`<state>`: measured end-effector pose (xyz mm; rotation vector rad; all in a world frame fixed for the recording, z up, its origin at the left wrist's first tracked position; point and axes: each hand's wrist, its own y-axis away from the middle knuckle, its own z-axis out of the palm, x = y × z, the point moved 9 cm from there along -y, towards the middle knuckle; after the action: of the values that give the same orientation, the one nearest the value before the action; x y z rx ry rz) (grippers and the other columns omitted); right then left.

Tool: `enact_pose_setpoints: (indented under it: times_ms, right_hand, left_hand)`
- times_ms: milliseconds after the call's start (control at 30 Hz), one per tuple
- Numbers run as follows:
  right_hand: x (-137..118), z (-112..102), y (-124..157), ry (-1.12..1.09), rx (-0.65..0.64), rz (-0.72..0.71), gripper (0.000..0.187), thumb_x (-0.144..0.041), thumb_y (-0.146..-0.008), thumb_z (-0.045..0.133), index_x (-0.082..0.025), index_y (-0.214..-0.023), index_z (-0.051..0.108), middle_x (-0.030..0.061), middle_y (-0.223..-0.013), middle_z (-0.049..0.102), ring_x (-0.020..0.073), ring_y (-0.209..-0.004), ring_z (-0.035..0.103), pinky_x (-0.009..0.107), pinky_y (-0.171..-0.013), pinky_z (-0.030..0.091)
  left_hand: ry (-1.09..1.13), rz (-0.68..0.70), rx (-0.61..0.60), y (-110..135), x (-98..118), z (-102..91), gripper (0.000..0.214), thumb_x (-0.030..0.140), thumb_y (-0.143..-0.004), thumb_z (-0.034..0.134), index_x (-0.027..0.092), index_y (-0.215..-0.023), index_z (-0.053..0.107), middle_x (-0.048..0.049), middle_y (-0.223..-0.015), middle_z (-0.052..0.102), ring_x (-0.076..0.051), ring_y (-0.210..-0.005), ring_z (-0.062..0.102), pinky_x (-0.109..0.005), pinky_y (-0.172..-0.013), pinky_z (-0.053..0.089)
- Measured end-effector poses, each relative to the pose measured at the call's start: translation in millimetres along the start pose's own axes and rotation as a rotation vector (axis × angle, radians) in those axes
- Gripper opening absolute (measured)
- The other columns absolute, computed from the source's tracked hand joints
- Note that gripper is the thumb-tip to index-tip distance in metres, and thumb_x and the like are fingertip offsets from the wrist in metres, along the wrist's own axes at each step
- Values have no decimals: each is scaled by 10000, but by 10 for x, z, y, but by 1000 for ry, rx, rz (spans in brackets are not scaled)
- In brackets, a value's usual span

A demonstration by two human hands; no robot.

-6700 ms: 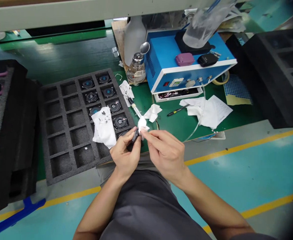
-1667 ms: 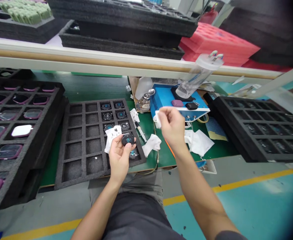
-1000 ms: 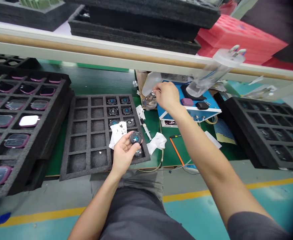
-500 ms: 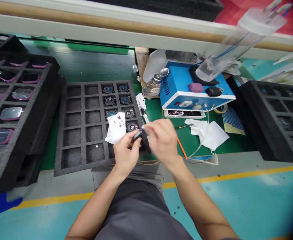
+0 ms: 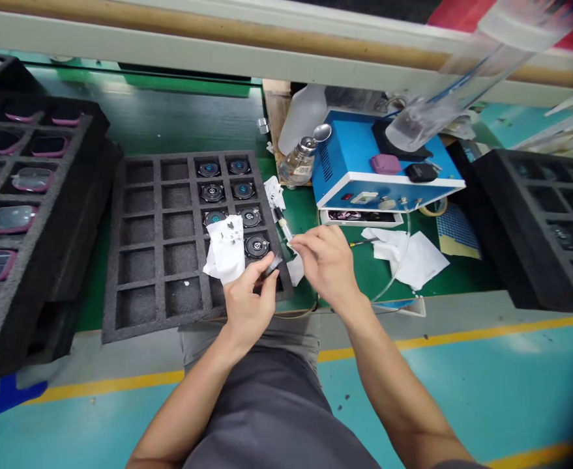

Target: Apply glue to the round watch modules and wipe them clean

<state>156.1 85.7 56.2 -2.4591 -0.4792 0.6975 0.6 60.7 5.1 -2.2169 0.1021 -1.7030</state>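
My left hand (image 5: 249, 299) pinches a small dark watch part (image 5: 272, 266) between thumb and fingers, over the lower right corner of the grey foam tray (image 5: 137, 288). Several round black watch bodies (image 5: 257, 245) lie in that tray's right columns. Beside the left hand, a folded white wipe (image 5: 230, 257) with small dark bits on it covers some compartments. My right hand (image 5: 328, 264) is closed in a pinch, apart from the left; anything in its fingertips is too small to make out. A slim pen-like tube (image 5: 284, 226) lies just beyond those fingertips, and a white scrap (image 5: 294, 269) shows between the hands.
Stacked foam trays (image 5: 83, 163) with pink-framed pieces stand at left, and another foam stack (image 5: 506, 221) at right. A blue machine (image 5: 388, 185) with a clear hose stands behind, a glass bottle (image 5: 298, 163) beside it. White wipes (image 5: 420, 260) lie on the green bench.
My right hand has moved right, away from the watch part in my left hand. The left hand still holds the part. The white scrap between the hands has come into view.
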Motion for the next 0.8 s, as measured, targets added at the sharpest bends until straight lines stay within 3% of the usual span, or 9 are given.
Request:
enact_pose_setpoints:
  times_ms: [67,133,233,333,433,600,700,800]
  right_hand:
    - [100,-87,-5,-32,13,35,101,-202,-959,620,-217,-914,710,40,-825,665,201,-817,556,359,-730,451]
    - [42,-183,17,-77,39,51,91,-199,-959,620,-219,-931,705,40,-836,665,193,-812,566,357,-737,458]
    - [-249,-188,66,-146,31,12,105,-172,-960,612,-225,-958,702,38,-850,671,185,-824,575,351,-751,467]
    - [-477,-50,84,-149,-23,-86,135,-142,-955,610,-232,-947,712,29,-848,688,179,-823,559,344,-740,443]
    - [-354,18,50,-51,-43,-106,137,-158,-956,619,-245,-928,722,18,-832,696,184,-821,541,355,-734,399]
    - [22,-200,-11,59,26,-9,89,-194,-950,644,-226,-905,714,32,-813,670,196,-819,544,356,-710,389]
    - [-104,-245,30,-3,33,-25,66,-205,-950,646,-224,-932,707,38,-832,669,197,-834,556,356,-722,404]
    - [-332,-135,87,-38,-15,-76,91,-176,-956,623,-221,-948,702,33,-824,675,188,-817,545,355,-720,393]
  left_hand:
    - [2,15,2,-3,26,6,258,143,-872,674,156,-1116,758,-67,-1054,809,-187,-880,792,-251,-789,651]
    - [-5,17,0,-9,35,10,255,138,-868,674,166,-1107,760,-57,-1047,811,-186,-866,793,-254,-790,653]
    - [-31,14,-20,-14,31,20,268,135,-872,661,168,-1120,756,-57,-1057,809,-186,-857,793,-268,-808,653]
    - [-71,20,-50,-20,21,34,296,116,-883,619,164,-1145,748,-69,-1100,799,-196,-897,790,-299,-849,648]
    - [-57,-13,-54,-28,-20,36,294,118,-888,622,173,-1148,747,-68,-1102,799,-197,-901,789,-296,-823,651]
    - [-13,12,-20,-18,10,25,261,137,-874,672,170,-1119,759,-62,-1082,803,-202,-925,789,-274,-803,656]
    - [-24,29,-23,-2,28,34,277,132,-876,666,168,-1135,756,-60,-1101,799,-204,-945,787,-286,-843,653]
    - [-62,18,-45,9,19,50,302,118,-886,632,170,-1159,751,-65,-1136,789,-211,-967,783,-315,-888,647]
